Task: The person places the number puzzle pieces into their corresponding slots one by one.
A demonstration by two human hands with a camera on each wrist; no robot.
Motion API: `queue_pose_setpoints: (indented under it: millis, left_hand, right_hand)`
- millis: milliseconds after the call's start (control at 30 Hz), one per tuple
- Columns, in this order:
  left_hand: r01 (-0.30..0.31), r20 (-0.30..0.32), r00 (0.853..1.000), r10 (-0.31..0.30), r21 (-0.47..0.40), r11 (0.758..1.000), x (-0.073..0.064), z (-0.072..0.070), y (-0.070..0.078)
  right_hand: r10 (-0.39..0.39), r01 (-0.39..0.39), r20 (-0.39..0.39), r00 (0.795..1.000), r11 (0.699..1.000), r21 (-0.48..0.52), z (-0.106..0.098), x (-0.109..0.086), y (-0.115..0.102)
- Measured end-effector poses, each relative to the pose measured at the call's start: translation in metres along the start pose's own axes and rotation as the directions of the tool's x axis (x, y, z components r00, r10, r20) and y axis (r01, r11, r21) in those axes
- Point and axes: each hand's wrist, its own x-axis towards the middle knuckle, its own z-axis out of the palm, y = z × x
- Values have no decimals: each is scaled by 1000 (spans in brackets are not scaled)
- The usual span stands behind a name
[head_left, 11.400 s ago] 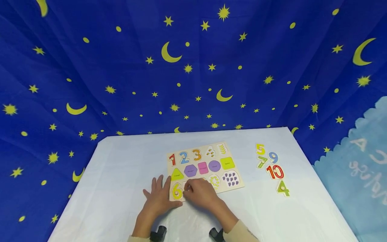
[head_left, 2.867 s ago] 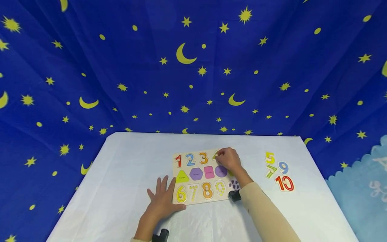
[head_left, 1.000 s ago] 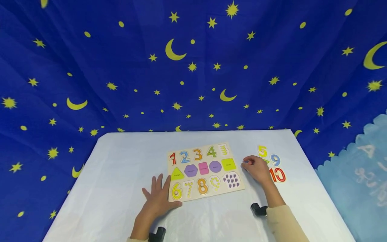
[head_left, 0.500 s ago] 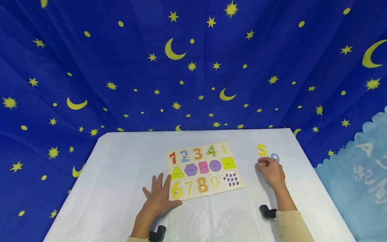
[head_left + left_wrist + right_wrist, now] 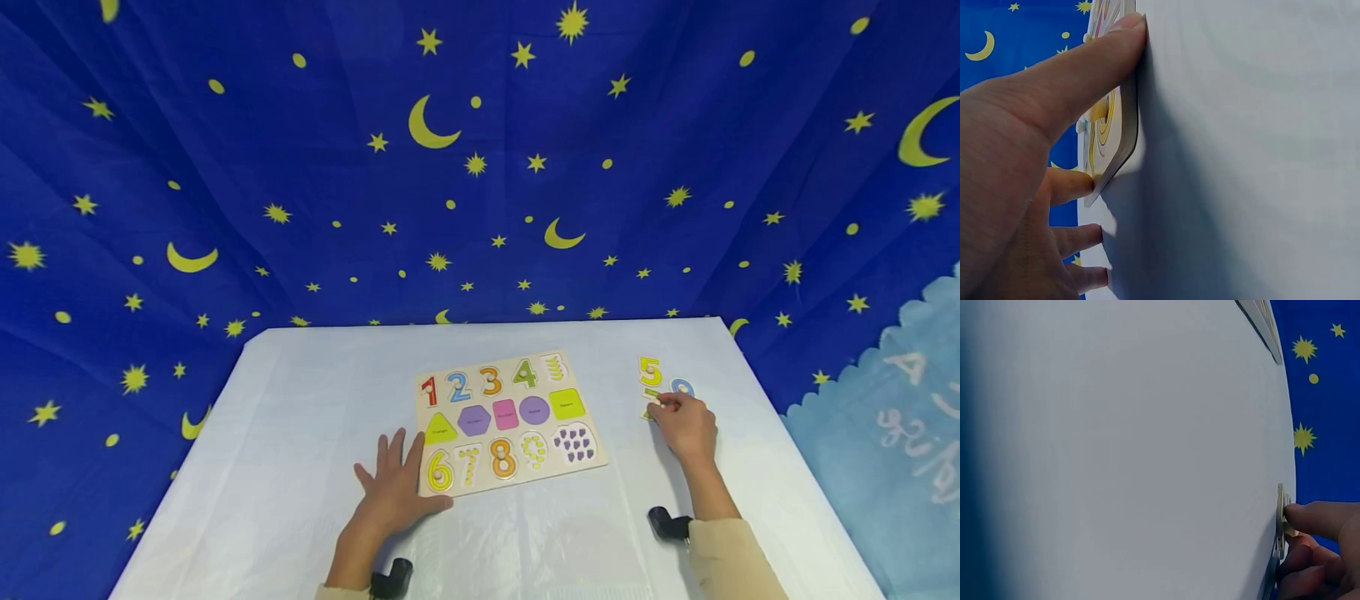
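A wooden number puzzle board [image 5: 483, 479] lies on the white table, with 1, 2, 3, 4, 6 and 8 in their recesses. My left hand [image 5: 390, 490] rests at its lower left corner, fingers spread; in the left wrist view the thumb touches the front edge of the board [image 5: 1129, 125]. At the right, my right hand [image 5: 686, 427] pinches the green number 7 puzzle piece [image 5: 652, 394], mostly covered by the fingers. In the right wrist view, thumb and finger are on the knob of the piece [image 5: 1280, 515], which is seen edge-on.
The yellow 5 piece [image 5: 649, 372] lies just behind the right hand. A blue 9 piece [image 5: 682, 386] is partly hidden by that hand, and the red 10 is covered. The recesses for 5, 7, 9 and 10 show printed pictures. A starry blue cloth [image 5: 480, 200] hangs behind the table.
Earlier, the 8 and then the green 4 went into the board. Since then my right hand has moved right to the loose pieces and taken hold of the 7. The left hand stays put.
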Motion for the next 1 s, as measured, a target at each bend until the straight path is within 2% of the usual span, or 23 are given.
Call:
queue_pose_setpoints:
  millis: [400, 633, 1000]
  left_hand:
    - [4, 3, 1000, -4, -18, 1000, 0, 5, -3]
    - [-30, -32, 999, 30, -11, 999, -1, 4, -3]
    - [-20, -16, 1000, 21, 3, 1000, 1, 4, -3]
  right_hand:
    - [1, -1, 6, 1000, 1000, 18, -2, 0, -2]
    - [4, -4, 13, 1000, 1000, 19, -4, 0, 0]
    - [16, -16, 34, 999, 1000, 21, -3, -5, -3]
